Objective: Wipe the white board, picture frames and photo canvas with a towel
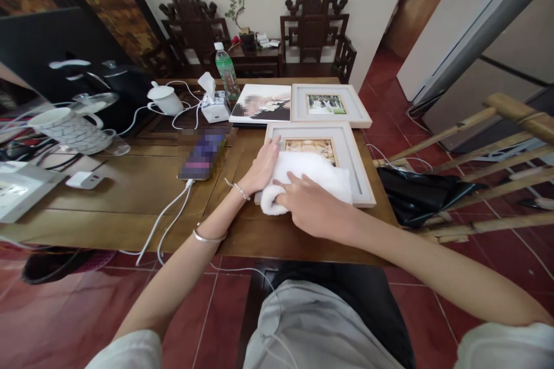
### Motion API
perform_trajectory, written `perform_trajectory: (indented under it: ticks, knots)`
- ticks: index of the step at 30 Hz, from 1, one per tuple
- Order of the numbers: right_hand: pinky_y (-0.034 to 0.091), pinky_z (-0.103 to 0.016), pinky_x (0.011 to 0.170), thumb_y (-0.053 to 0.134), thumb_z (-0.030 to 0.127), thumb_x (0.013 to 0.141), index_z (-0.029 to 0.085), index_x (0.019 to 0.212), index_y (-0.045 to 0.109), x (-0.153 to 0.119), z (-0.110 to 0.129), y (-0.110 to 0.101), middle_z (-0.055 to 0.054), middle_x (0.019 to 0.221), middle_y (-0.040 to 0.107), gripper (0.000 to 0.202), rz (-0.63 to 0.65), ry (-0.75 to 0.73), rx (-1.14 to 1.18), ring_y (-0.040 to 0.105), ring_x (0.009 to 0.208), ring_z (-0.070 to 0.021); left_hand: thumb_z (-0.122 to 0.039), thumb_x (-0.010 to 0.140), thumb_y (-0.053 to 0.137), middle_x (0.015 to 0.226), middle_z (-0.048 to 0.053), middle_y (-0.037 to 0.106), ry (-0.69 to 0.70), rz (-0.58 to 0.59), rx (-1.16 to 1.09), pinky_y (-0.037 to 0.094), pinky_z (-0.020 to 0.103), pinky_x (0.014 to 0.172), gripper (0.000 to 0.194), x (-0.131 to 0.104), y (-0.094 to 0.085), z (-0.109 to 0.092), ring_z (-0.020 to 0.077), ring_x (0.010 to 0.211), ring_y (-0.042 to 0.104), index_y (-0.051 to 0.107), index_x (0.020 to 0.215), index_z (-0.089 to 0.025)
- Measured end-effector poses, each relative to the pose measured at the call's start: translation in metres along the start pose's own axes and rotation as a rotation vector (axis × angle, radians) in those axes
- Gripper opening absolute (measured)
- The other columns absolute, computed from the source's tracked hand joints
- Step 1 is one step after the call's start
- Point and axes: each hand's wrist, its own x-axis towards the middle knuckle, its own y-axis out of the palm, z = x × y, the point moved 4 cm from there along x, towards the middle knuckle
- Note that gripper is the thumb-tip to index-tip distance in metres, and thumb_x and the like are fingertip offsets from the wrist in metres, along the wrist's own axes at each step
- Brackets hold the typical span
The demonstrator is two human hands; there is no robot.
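- Where the wooden table [147, 202] runs off to the left, a patterned mug [71, 130] stands, a white lidded cup [167, 99] beyond it to the right.
- Phone [201, 155] lying flat, white cable at its near end; tissue box [215, 108] and green-labelled bottle [227, 74] farther back.
- Left hand [263, 166]: open, fingers extended, laid on the left side of the near picture frame [355, 164], grasping nothing.
- Near picture frame: face up by the table's near right corner, partly covered by white cloth [309, 167].
- Right hand [312, 207]: partly curled, has hold of the cloth's rolled end, two fingers stretched over it.
- Behind: photo panel [262, 105], then far picture frame [355, 106] beside it.
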Motion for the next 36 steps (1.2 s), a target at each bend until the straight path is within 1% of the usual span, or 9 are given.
perform_trajectory:
  ticks: [4,7,13,16,19,24,28,32,36]
  knots:
    - [0.041,-0.062,0.1,0.044,0.007,0.088,0.01,0.108,0.069,0.006,0.023,0.005,-0.022,0.132,0.059,0.032,-0.092,-0.011,-0.074,0.048,0.128,-0.0444,-0.06,0.101,0.004,0.159,0.006,0.036,-0.063,0.023,-0.028,0.026,0.049,0.119,0.068,0.003,0.0,0.006,0.0243,0.15,0.023,0.038,0.15,-0.028]
    - [0.038,-0.062,0.101,0.041,0.008,0.09,0.009,0.106,0.07,0.013,0.028,0.01,-0.024,0.124,0.062,0.033,-0.108,0.015,-0.134,0.051,0.124,-0.0428,-0.059,0.101,0.005,0.16,0.007,0.033,-0.097,0.025,0.039,0.024,0.051,0.12,0.067,0.001,-0.001,0.001,0.0256,0.151,0.02,0.039,0.15,-0.027]
    - [0.044,-0.055,0.096,0.043,0.004,0.087,0.012,0.101,0.07,-0.019,0.002,0.004,-0.02,0.121,0.064,0.032,-0.052,0.067,-0.12,0.056,0.118,-0.0373,-0.058,0.102,0.015,0.158,0.012,0.036,0.021,0.066,0.255,0.018,0.052,0.122,0.068,-0.006,0.006,-0.016,0.0281,0.152,0.016,0.035,0.15,-0.015]
    - [0.044,-0.055,0.097,0.046,0.004,0.085,0.011,0.107,0.068,-0.043,-0.013,0.0,-0.021,0.123,0.064,0.032,-0.032,0.101,-0.139,0.055,0.118,-0.0368,-0.057,0.102,0.015,0.157,0.012,0.037,0.033,0.06,0.287,0.018,0.05,0.122,0.068,-0.006,0.008,-0.018,0.0281,0.151,0.017,0.035,0.15,-0.015]
    - [0.04,-0.054,0.102,0.047,0.003,0.084,0.011,0.106,0.069,-0.05,-0.017,0.001,-0.021,0.127,0.062,0.032,-0.024,0.076,-0.156,0.052,0.124,-0.0363,-0.058,0.102,0.014,0.158,0.011,0.036,-0.001,0.053,0.267,0.018,0.049,0.123,0.068,-0.006,0.009,-0.018,0.0272,0.151,0.017,0.036,0.15,-0.016]
    - [0.037,-0.054,0.107,0.046,0.006,0.088,0.012,0.106,0.071,-0.017,-0.002,0.011,-0.02,0.138,0.056,0.031,-0.093,-0.074,-0.12,0.046,0.132,-0.0364,-0.061,0.1,0.013,0.159,0.01,0.034,-0.075,0.002,0.132,0.014,0.052,0.123,0.07,-0.005,0.006,-0.015,0.0276,0.152,0.016,0.039,0.149,-0.019]
    - [0.037,-0.056,0.106,0.043,0.009,0.092,0.01,0.102,0.071,0.011,0.001,0.014,-0.024,0.132,0.059,0.03,-0.12,-0.056,-0.1,0.047,0.131,-0.0369,-0.064,0.099,0.009,0.16,0.008,0.032,-0.117,-0.054,-0.023,0.013,0.049,0.123,0.071,-0.006,0.003,-0.009,0.0262,0.151,0.018,0.037,0.151,-0.023]
    - [0.032,-0.056,0.111,0.048,0.008,0.089,0.007,0.104,0.072,0.03,-0.018,0.019,-0.025,0.144,0.05,0.028,-0.06,0.035,-0.09,0.035,0.142,-0.0374,-0.064,0.1,0.011,0.161,0.01,0.029,-0.078,-0.053,-0.046,0.013,0.046,0.124,0.071,-0.006,0.003,-0.008,0.0245,0.151,0.021,0.035,0.151,-0.022]
    - [0.028,-0.056,0.114,0.048,0.003,0.086,0.007,0.121,0.066,0.049,-0.058,0.02,-0.021,0.153,0.04,0.04,-0.076,0.084,-0.123,0.027,0.146,-0.035,-0.061,0.101,0.02,0.163,0.015,0.023,0.018,-0.038,0.092,0.014,0.046,0.124,0.069,-0.006,0.006,-0.012,0.0264,0.152,0.016,0.031,0.152,-0.016]
